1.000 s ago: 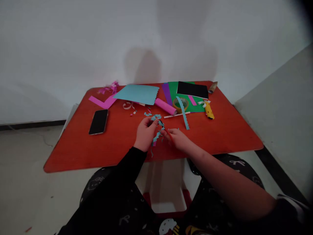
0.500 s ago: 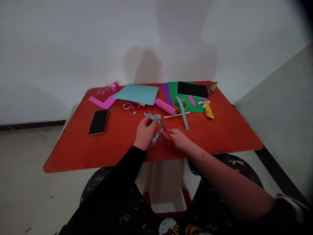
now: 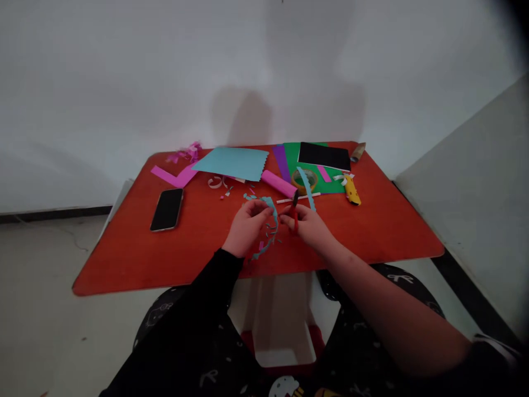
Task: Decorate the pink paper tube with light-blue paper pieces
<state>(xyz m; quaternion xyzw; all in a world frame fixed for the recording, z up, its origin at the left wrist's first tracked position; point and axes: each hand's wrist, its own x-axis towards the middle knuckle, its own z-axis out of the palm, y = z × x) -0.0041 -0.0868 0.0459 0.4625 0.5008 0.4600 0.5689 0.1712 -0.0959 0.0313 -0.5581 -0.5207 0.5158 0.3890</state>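
Observation:
My left hand (image 3: 249, 223) pinches the upper end of a curling light blue paper strip (image 3: 275, 214) with a ragged edge. The strip bends down toward the table's front edge. Red-handled scissors (image 3: 295, 212) are gripped in my right hand (image 3: 311, 227), their dark blades pointing up and away from the strip. Small blue paper scraps (image 3: 249, 197) lie just beyond my left hand, and more bits are scattered between the hands. A second blue strip with a scalloped edge (image 3: 306, 187) lies past my right hand, across a roll of tape (image 3: 298, 180).
A phone (image 3: 167, 209) rests on the left of the red table (image 3: 124, 248). Toward the back are a blue sheet (image 3: 231, 162), a pink roll (image 3: 279, 183), green paper (image 3: 291, 154), a black rectangle (image 3: 324, 156) and a white pen (image 3: 285, 200). A yellow spotted piece (image 3: 352, 191) lies right.
The scissors have come away from the blue strip and swung upright in my right hand. The strip now hangs more openly from my left hand.

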